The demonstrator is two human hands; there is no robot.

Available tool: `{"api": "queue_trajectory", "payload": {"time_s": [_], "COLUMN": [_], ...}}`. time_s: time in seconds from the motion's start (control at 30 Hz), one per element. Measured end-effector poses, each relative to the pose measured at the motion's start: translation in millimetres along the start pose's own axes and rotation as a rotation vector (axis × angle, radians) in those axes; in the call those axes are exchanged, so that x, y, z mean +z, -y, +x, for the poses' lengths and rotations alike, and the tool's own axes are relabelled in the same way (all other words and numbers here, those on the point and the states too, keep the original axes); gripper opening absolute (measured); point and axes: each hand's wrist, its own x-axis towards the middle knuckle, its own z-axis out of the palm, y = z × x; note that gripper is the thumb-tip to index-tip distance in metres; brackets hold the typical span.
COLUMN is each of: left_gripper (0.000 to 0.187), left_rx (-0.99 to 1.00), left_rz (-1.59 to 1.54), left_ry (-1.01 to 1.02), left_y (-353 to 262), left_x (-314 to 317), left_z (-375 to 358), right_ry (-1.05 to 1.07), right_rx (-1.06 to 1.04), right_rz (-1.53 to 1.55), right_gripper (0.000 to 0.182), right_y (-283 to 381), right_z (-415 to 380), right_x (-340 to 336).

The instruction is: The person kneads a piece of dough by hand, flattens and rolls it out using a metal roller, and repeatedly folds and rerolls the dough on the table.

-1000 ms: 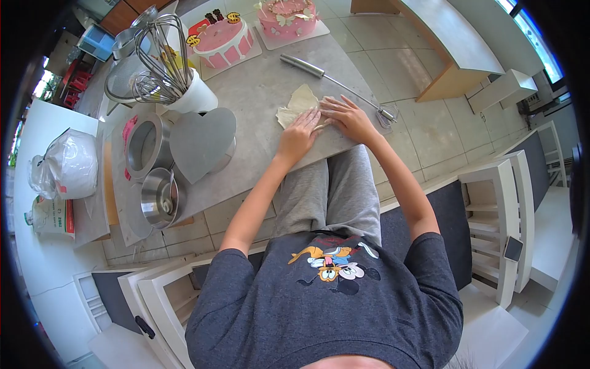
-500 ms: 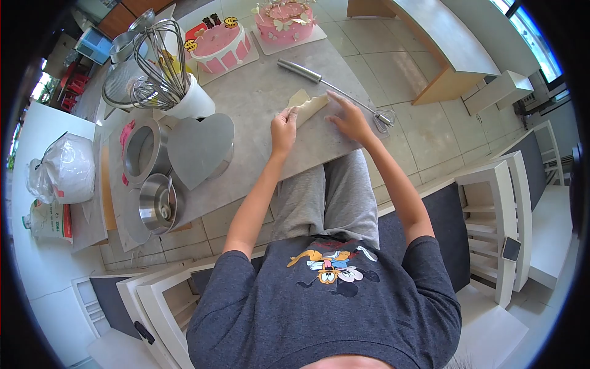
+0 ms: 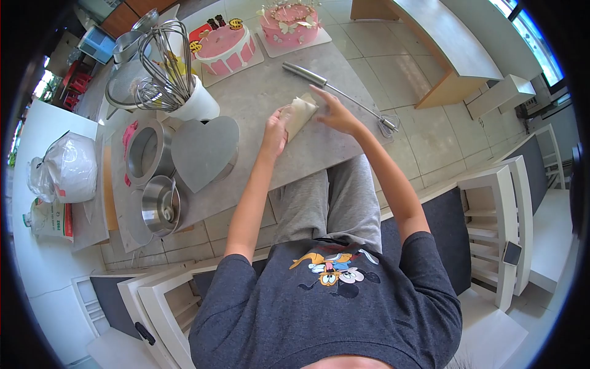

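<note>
My left hand (image 3: 276, 132) is closed on a cream-coloured folded sheet of paper (image 3: 300, 117), held over the grey table (image 3: 258, 80). The paper is bunched into a slim shape, its far end uneven. On its right side my right hand (image 3: 340, 115) is spread, thumb and fingers apart, with fingertips close to the paper's far end. Beyond that hand lies a metal hand whisk (image 3: 332, 88), slanting across the table with its wire head over the right edge.
Two pink cakes, one with dollar signs (image 3: 226, 48) and one with butterflies (image 3: 289, 26), stand at the back. Leftward are a white tub (image 3: 200, 103) of whisks, a heart-shaped pan (image 3: 204, 150), a round cake tin (image 3: 149, 152) and a steel bowl (image 3: 161, 206).
The paper has turned steeper and looks more compactly folded. My left hand has shifted slightly left and down; my right hand has moved a little left, its fingers more spread.
</note>
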Motion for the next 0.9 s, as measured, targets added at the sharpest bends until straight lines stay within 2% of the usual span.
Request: {"api": "queue_trajectory", "payload": {"time_s": [0.03,0.07,0.1,0.13,0.17,0.2,0.23,0.27,0.3,0.33,0.37,0.4,0.47,0.5,0.57,0.63,0.7,0.83,0.9], "left_gripper": [0.029,0.029,0.031,0.034,0.034,0.034,0.036,0.036,0.035,0.035,0.035,0.034,0.033,0.031,0.029,0.027,0.026,0.025,0.024], "left_rx": [0.11,0.117,0.158,0.198,0.202,0.163,0.119,0.12,0.219,0.319,0.318,0.346,0.376,0.354,0.336,0.22,0.246,0.323,0.355], "left_rz": [0.21,0.21,0.376,0.542,0.541,0.753,0.962,0.955,1.004,1.051,1.042,1.033,1.021,0.95,0.877,0.735,0.774,0.948,0.948], "left_ry": [0.039,0.036,0.102,0.166,0.16,0.158,0.155,0.151,0.194,0.236,0.231,0.234,0.237,0.174,0.114,0.084,0.104,0.174,0.19], "left_y": [2.2,4.2,5.6,7.4,2.9,-7.5,-15.2,-17.7,-18.8,-18.1,-17.5,-18.5,-22.9,-26.4,-35.4,-46.5,-57.5,-80.1,-92.2], "left_x": [3.8,4.0,3.3,2.1,7.9,19.7,28.0,31.1,33.5,34.4,33.3,30.9,26.2,24.0,19.2,17.9,24.7,38.4,44.5], "left_z": [-2.1,-4.0,-6.4,-9.7,-18.6,-31.4,-39.7,-42.7,-44.9,-46.1,-44.3,-39.3,-26.3,-17.5,-1.7,9.6,11.1,6.0,1.5], "right_ry": [0.114,0.228,0.232,0.319,0.406,0.412,0.408,0.405,0.414,0.383,0.35,0.359,0.317,0.318,0.225,0.206,0.165,0.244,0.226], "right_rx": [-0.16,-0.321,-0.328,-0.359,-0.386,-0.389,-0.43,-0.47,-0.469,-0.404,-0.34,-0.337,-0.162,-0.163,-0.12,-0.184,-0.278,-0.214,-0.379], "right_rz": [-0.212,-0.423,-0.423,-0.551,-0.681,-0.682,-0.687,-0.692,-0.697,-0.73,-0.764,-0.768,-0.827,-0.832,-0.611,-0.562,-0.318,-0.381,-0.453], "right_gripper": [0.054,0.06,0.06,0.058,0.056,0.056,0.045,0.033,0.033,0.026,0.018,0.018,0.018,0.018,0.021,0.026,0.029,0.031,0.027], "right_y": [7.8,13.7,19.6,25.0,28.1,30.3,32.3,31.9,28.4,23.9,28.2,33.4,47.1,46.9,45.1,38.4,44.4,62.9,70.9], "right_z": [4.7,9.1,12.2,13.6,14.3,14.3,13.6,12.7,10.5,7.6,5.2,5.5,8.3,12.2,28.6,44.4,54.4,62.2,59.1], "right_x": [-1.0,-1.4,-1.9,-3.7,-6.0,-8.6,-11.9,-15.8,-20.1,-24.0,-24.5,-26.8,-33.4,-34.4,-37.3,-36.1,-27.4,-22.2,-22.0]}}
